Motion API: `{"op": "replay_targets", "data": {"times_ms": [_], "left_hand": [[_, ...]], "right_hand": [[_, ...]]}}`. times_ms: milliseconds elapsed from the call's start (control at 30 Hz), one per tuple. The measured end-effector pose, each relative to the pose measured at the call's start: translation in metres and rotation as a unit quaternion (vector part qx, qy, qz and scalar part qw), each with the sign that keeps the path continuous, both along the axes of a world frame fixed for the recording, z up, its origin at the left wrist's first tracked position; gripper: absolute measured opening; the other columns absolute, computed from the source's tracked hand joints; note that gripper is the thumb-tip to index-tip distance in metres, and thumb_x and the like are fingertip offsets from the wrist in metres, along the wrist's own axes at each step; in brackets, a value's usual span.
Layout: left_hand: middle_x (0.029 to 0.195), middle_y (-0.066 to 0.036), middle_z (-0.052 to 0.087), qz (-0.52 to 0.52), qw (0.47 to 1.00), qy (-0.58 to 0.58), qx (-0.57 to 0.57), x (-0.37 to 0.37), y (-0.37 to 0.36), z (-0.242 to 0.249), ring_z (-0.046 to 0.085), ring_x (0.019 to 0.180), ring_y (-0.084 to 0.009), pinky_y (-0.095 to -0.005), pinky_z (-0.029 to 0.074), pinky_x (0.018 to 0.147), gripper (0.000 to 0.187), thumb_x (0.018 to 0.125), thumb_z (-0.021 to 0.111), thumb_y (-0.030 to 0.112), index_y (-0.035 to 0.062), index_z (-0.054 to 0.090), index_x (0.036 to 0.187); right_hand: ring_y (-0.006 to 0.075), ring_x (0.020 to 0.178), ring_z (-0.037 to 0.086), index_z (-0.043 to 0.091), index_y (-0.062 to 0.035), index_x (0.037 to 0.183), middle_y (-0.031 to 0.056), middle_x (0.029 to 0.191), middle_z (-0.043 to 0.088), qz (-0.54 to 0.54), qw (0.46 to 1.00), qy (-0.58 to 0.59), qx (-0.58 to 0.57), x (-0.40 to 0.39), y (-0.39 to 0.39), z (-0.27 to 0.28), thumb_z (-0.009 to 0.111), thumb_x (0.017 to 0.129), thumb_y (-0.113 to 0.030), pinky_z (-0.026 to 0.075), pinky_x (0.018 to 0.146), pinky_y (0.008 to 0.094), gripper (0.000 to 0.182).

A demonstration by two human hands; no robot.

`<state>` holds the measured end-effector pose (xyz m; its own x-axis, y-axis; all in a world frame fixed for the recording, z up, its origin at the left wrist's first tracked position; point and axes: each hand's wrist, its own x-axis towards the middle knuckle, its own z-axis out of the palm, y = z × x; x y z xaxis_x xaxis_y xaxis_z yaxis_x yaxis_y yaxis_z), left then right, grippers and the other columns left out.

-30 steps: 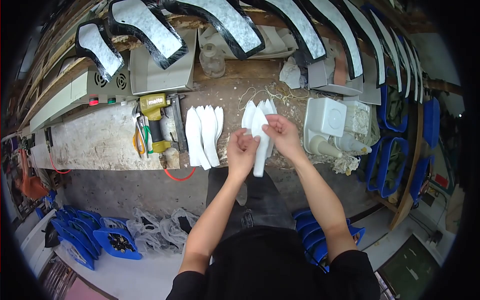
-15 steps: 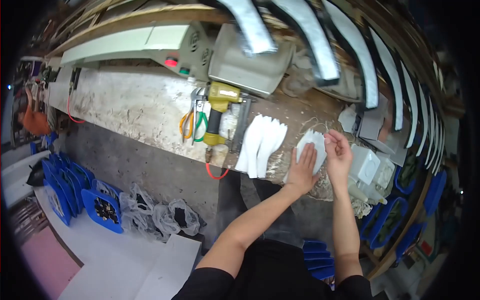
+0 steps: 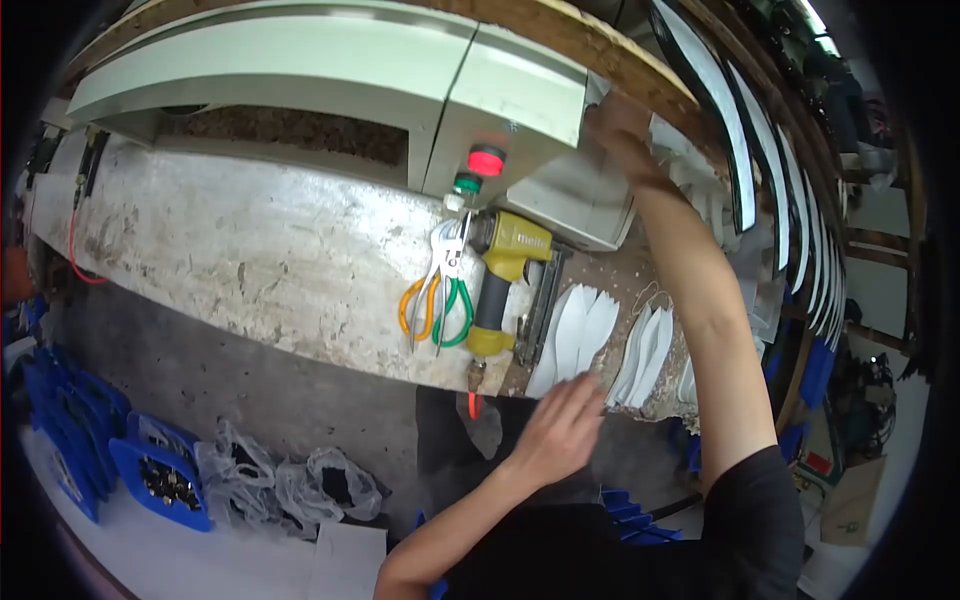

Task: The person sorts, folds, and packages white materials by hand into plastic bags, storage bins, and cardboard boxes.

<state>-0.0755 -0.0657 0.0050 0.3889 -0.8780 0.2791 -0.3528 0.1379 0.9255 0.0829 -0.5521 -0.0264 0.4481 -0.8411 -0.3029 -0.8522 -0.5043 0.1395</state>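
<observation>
White pieces [image 3: 572, 335] are lying in a bunch on the bench [image 3: 250, 270], with a second white bunch [image 3: 645, 352] just beside it. They are probably sitting near the edge so hands can get them easily. The left hand [image 3: 563, 428] is hanging loose by the first bunch's low end, fingers closing on nothing I can see. The right hand [image 3: 617, 125] is reaching back over the gray tray [image 3: 575, 205]; I cannot tell if it is gripping. Before, both hands were working together at the second bunch; now they are spreading apart.
</observation>
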Motion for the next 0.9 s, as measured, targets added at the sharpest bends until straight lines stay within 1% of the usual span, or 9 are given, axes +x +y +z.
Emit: {"op": "replay_targets", "data": {"times_ms": [33,200,367,533,667,733,767,833,900], "left_hand": [[0.143,-0.026,0.052,0.028,1.000,0.001,0.011,0.015,0.011,-0.001,0.057,0.124,-0.0393,-0.0458,0.046,0.106,0.040,0.086,0.064,0.001,-0.0082,0.059,0.124],[0.135,-0.023,0.060,0.120,0.992,0.020,0.039,0.051,0.045,-0.013,0.064,0.111,-0.0367,-0.0408,0.051,0.098,0.038,0.081,0.064,-0.004,-0.0087,0.064,0.119],[0.130,-0.022,0.064,0.144,0.987,0.036,0.055,0.065,0.053,-0.012,0.066,0.109,-0.0360,-0.0381,0.054,0.095,0.035,0.082,0.063,-0.006,-0.0091,0.065,0.117],[0.128,-0.021,0.065,0.126,0.987,0.040,0.090,0.069,0.061,-0.008,0.067,0.106,-0.0350,-0.0374,0.055,0.094,0.035,0.083,0.062,-0.007,-0.0093,0.065,0.118],[0.127,-0.021,0.066,0.123,0.983,0.113,0.082,0.076,0.059,-0.007,0.068,0.106,-0.0329,-0.0364,0.054,0.095,0.034,0.085,0.062,-0.007,-0.0089,0.065,0.119],[0.127,-0.021,0.066,0.108,0.980,0.148,0.074,0.087,0.047,0.004,0.067,0.108,-0.0304,-0.0360,0.053,0.096,0.036,0.087,0.060,-0.007,-0.0082,0.063,0.123],[0.127,-0.021,0.066,0.105,0.981,0.144,0.070,0.090,0.036,0.006,0.067,0.108,-0.0304,-0.0360,0.053,0.096,0.036,0.087,0.060,-0.007,-0.0082,0.063,0.123],[0.126,-0.019,0.067,0.112,0.930,0.347,0.051,0.089,0.010,0.008,0.067,0.108,-0.0289,-0.0363,0.052,0.097,0.037,0.092,0.059,-0.002,-0.0063,0.059,0.129],[0.123,-0.017,0.067,0.115,0.868,0.483,0.016,0.092,-0.028,0.026,0.066,0.108,-0.0286,-0.0367,0.051,0.097,0.038,0.098,0.058,0.005,-0.0051,0.055,0.134]], "right_hand": [[0.0319,0.115,0.064,0.056,-0.0025,0.138,0.0153,0.130,0.065,-0.015,0.999,0.048,0.016,0.004,-0.005,-0.002,0.058,0.094,-0.021,0.051,0.097,0.0441,0.047],[0.0319,0.107,0.065,0.057,-0.0081,0.138,0.0155,0.121,0.069,0.152,0.901,-0.203,-0.351,-0.015,0.036,-0.041,0.055,0.098,-0.039,0.050,0.096,0.0460,0.051],[0.0338,0.130,0.054,0.050,-0.0094,0.146,0.0169,0.146,0.054,0.141,0.907,-0.138,-0.371,-0.033,-0.005,-0.089,0.054,0.098,-0.041,0.040,0.112,0.0457,0.058],[0.0326,0.135,0.050,0.047,-0.0091,0.149,0.0157,0.154,0.047,0.083,0.963,-0.165,-0.195,-0.014,0.064,-0.050,0.054,0.097,-0.042,0.035,0.116,0.0458,0.062],[0.0348,0.130,0.054,0.052,-0.0084,0.146,0.0142,0.148,0.054,0.065,0.954,-0.292,-0.014,-0.041,0.083,-0.015,0.059,0.095,-0.044,0.038,0.115,0.0456,0.063],[0.0350,0.118,0.061,0.059,-0.0011,0.136,0.0183,0.133,0.063,-0.098,0.947,-0.278,0.129,-0.056,0.136,0.054,0.066,0.091,-0.040,0.046,0.107,0.0439,0.061],[0.0351,0.114,0.064,0.062,0.0013,0.133,0.0197,0.128,0.066,-0.154,0.935,-0.271,0.172,-0.066,0.167,0.088,0.069,0.090,-0.039,0.049,0.104,0.0433,0.060],[0.0289,0.097,0.069,0.066,0.0098,0.118,0.0223,0.110,0.071,-0.299,0.793,-0.449,0.282,-0.099,0.220,0.120,0.077,0.085,-0.027,0.057,0.086,0.0361,0.050],[0.0214,0.094,0.069,0.065,0.0133,0.111,0.0222,0.103,0.071,-0.313,0.747,-0.442,0.385,-0.147,0.248,0.125,0.079,0.083,-0.017,0.057,0.079,0.0296,0.043]]}}
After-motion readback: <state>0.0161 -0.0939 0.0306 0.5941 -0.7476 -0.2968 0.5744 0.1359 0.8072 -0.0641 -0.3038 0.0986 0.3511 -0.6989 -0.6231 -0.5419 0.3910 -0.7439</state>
